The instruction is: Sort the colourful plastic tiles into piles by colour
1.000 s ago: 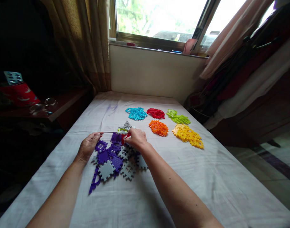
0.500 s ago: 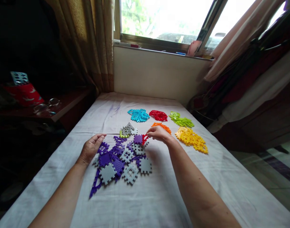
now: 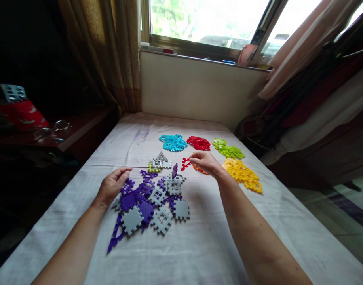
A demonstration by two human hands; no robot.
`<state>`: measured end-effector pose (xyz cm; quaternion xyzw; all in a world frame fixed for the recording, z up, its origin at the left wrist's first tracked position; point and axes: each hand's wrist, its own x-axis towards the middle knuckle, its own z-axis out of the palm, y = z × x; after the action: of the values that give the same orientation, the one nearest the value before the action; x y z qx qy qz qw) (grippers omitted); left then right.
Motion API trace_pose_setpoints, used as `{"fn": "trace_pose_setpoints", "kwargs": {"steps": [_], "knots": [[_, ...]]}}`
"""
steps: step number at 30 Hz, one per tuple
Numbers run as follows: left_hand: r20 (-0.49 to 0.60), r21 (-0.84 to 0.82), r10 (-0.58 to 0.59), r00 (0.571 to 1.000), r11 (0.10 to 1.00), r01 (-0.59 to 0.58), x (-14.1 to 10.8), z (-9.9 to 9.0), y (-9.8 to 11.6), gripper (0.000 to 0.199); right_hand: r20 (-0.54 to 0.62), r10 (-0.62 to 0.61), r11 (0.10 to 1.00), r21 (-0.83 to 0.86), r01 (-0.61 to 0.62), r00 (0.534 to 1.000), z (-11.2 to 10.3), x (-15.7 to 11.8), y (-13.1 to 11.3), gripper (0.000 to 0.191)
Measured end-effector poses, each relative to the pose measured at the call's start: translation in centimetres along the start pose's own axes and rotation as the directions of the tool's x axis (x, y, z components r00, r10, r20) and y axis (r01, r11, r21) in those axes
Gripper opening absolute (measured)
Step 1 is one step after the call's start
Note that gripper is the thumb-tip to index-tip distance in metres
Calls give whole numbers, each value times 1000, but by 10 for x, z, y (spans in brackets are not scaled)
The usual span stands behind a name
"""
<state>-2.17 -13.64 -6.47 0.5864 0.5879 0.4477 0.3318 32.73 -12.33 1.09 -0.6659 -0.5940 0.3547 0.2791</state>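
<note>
My right hand point(image 3: 205, 161) pinches a red toothed triangular piece point(image 3: 186, 164) between thumb and fingertips, held just above the cloth near the orange pieces point(image 3: 200, 169). Left of it, a purple piece point(image 3: 175, 171) stands tilted on edge against the grey window pieces point(image 3: 173, 185). My left hand point(image 3: 114, 185) hovers at the left side of the mixed pile, its fingers loosely extended with nothing visible in them. Close below it are a purple window piece point(image 3: 128, 185) and a solid purple square point(image 3: 129, 200). Grey squares point(image 3: 132, 220) lie toward the front.
Behind the pile lie grey pieces point(image 3: 161, 157) and a lime piece point(image 3: 153, 168). Blue pieces point(image 3: 173, 143), red pieces point(image 3: 198, 143), green pieces point(image 3: 231, 151) and yellow pieces point(image 3: 242, 174) form separate heaps on the cloth point(image 3: 133, 138). Eyeglasses point(image 3: 52, 130) rest on a side desk.
My right hand has moved right and slightly away with the red piece, leaving the pile. The purple piece beside it has turned up on edge. My left hand stays nearly still.
</note>
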Motion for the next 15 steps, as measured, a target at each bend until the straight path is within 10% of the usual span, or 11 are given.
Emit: {"fn": "trace_pose_setpoints", "kwargs": {"steps": [4,15], "knots": [[1,3,5,1000,1000,-5,0,0,-1,60,48,85,992,-94,-80,995,-8,14,16,9],[-1,-7,-5,1000,1000,5,1,1,-2,58,-437,120,979,-95,-179,891,-40,69,24,32]]}}
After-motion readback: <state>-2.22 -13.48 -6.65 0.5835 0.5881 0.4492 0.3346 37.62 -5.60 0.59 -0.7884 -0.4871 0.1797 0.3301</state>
